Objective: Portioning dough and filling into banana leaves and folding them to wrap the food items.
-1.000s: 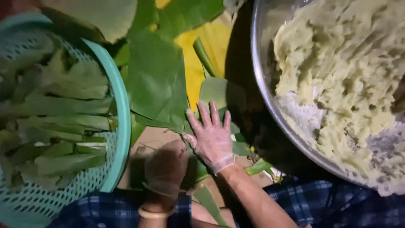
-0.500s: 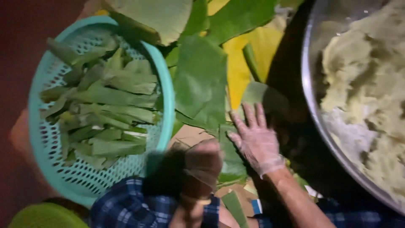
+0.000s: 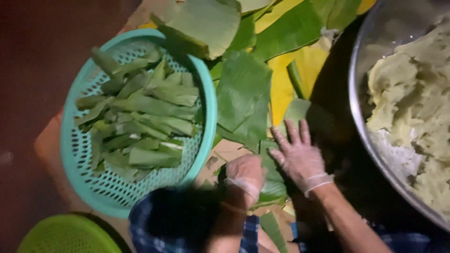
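Observation:
My right hand (image 3: 300,157), in a thin clear glove, lies flat with fingers spread on a green banana leaf piece (image 3: 272,187). My left hand (image 3: 244,174), also gloved, is curled over the near left edge of the same leaf piece, its fingers bent around it. Just above the hands lie larger banana leaves (image 3: 243,93) and a yellow leaf (image 3: 281,79). A teal perforated basket (image 3: 89,187) to the left holds several folded leaf-wrapped parcels (image 3: 145,117).
A large metal bowl (image 3: 361,117) of pale mashed dough (image 3: 412,98) sits at the right. A green plastic container (image 3: 65,234) shows at the lower left. Blue checked cloth (image 3: 178,220) covers my lap. Loose leaf strips lie near my knees.
The view has shifted left, bringing the whole basket into sight. My left hand has moved up beside the right and curled onto the leaf piece; the right hand stays flat.

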